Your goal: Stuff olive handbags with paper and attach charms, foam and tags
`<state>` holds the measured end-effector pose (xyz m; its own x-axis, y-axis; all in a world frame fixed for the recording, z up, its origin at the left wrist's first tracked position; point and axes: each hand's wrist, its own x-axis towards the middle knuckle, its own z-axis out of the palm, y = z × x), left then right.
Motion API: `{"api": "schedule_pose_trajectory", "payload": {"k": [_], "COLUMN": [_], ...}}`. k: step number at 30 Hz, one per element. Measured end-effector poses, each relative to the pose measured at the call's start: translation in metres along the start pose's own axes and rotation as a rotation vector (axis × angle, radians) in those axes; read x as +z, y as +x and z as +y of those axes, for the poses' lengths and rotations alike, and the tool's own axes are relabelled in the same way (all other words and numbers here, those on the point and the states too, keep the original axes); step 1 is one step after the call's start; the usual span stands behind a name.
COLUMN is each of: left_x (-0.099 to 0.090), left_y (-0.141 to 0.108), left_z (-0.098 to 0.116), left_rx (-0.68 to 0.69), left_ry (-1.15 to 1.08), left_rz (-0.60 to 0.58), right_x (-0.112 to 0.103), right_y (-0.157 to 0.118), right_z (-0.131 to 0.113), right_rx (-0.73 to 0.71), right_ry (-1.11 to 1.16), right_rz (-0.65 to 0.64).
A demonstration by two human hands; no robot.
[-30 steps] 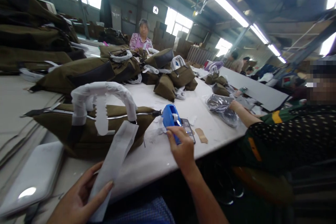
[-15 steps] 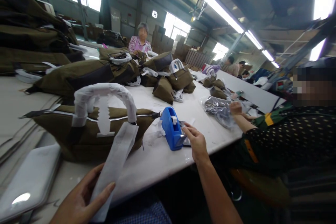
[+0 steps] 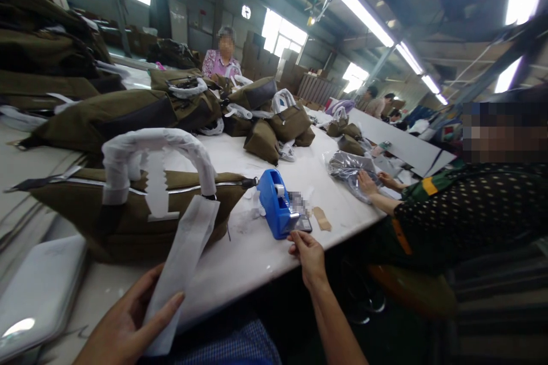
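Observation:
An olive handbag [image 3: 141, 228] with a silver zip stands before me, its arched handles [image 3: 160, 140] wrapped in white tissue. From the handle's right base hangs a flat strip wrapped in white paper [image 3: 188, 251]. My left hand [image 3: 132, 313] grips its lower end between thumb and fingers. Right of the bag is a blue tape dispenser [image 3: 274, 211] with a roll in it. My right hand [image 3: 309, 254] is pinched closed just below the dispenser's front edge, at the end of a shiny clear tape strip, barely visible.
A phone [image 3: 305, 223] and a brown paper tag [image 3: 322, 219] lie beside the dispenser. A white plastic case [image 3: 40, 291] sits at left. More olive bags [image 3: 124, 117] are piled behind. At right, a co-worker's hands [image 3: 370, 185] handle a bag in clear plastic [image 3: 345, 168].
My right hand has moved down and toward me from the dispenser's front, fingers still pinched, uncovering the phone and tag. My left hand still holds the strip. The co-worker's hands have shifted onto the plastic.

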<state>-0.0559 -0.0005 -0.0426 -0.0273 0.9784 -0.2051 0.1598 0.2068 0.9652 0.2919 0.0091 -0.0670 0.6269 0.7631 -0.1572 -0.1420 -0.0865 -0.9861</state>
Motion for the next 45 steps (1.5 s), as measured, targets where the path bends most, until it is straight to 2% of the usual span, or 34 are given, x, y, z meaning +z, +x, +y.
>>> {"api": "schedule_pose_trajectory", "payload": {"k": [3,5,8,11,13,15,20,24,25,27,31,35,37,40,42,45], "left_x": [-0.007,-0.009,-0.009,-0.006,-0.005,-0.004,-0.004,-0.007,-0.007,-0.008,-0.008,-0.005,-0.004,-0.007,-0.01,-0.01], "left_y": [0.008,0.01,0.008,0.002,-0.001,-0.004,-0.007,-0.005,-0.005,-0.004,-0.005,-0.008,-0.008,-0.005,-0.003,-0.003], "left_z": [-0.007,-0.01,-0.008,-0.001,0.006,0.012,0.019,0.011,0.009,0.004,0.005,0.009,0.006,0.0,-0.003,-0.002], "left_rx": [0.006,0.014,0.056,0.092,0.109,0.136,0.181,0.163,0.156,0.137,0.069,0.034,0.049,0.069,0.058,0.019], "left_ry": [0.024,0.048,0.046,0.062,0.06,0.056,0.081,0.083,0.061,0.005,-0.056,-0.106,-0.132,-0.106,-0.077,-0.064], "left_rz": [-0.058,-0.093,-0.092,-0.117,-0.128,-0.109,-0.093,-0.121,-0.131,-0.154,-0.211,-0.174,-0.13,-0.147,-0.172,-0.205], "right_x": [0.0,0.003,0.02,0.05,0.073,0.095,0.132,0.138,0.138,0.136,0.13,0.118,0.109,0.096,0.091,0.097], "right_y": [-0.012,-0.031,-0.067,-0.1,-0.116,-0.124,-0.121,-0.111,-0.108,-0.103,-0.093,-0.09,-0.093,-0.106,-0.118,-0.134], "right_z": [0.002,-0.003,-0.017,-0.031,-0.036,-0.038,-0.036,-0.036,-0.035,-0.03,-0.012,-0.006,-0.011,-0.024,-0.032,-0.035], "right_rx": [-0.043,-0.073,-0.097,-0.058,-0.025,-0.021,-0.156,-0.288,-0.291,-0.204,0.014,-0.042,-0.084,-0.083,-0.059,0.007], "right_ry": [-0.028,-0.057,-0.082,-0.046,-0.032,-0.053,-0.284,-0.543,-0.594,-0.642,-0.504,-0.424,-0.391,-0.265,-0.209,-0.104], "right_rz": [0.003,-0.089,-0.376,-0.675,-0.816,-0.896,-0.879,-0.831,-0.821,-0.837,-0.915,-0.837,-0.756,-0.685,-0.716,-0.857]}}
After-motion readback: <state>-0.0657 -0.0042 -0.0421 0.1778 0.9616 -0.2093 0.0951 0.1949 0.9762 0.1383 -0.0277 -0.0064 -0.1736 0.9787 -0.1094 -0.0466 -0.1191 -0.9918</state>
